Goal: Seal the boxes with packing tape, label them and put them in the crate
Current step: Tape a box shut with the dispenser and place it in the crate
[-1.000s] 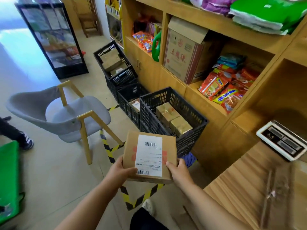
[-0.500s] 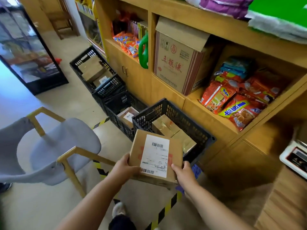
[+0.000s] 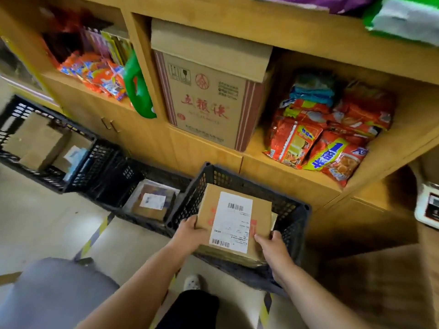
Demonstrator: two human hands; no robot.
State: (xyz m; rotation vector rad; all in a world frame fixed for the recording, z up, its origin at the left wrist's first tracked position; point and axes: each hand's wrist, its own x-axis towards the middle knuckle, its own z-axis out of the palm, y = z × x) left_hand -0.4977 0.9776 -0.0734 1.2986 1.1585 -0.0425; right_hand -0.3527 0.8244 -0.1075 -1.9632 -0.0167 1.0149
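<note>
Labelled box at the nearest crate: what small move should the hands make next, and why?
Probably lower the labelled box straight down and let go: left hand and right hand grip its near corners, and it is within the rim of the black crate, label up.

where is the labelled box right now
Head view, low centre: the labelled box is held between the left hand and right hand over the opening of the nearest black crate, just below the wooden shelves.
</note>
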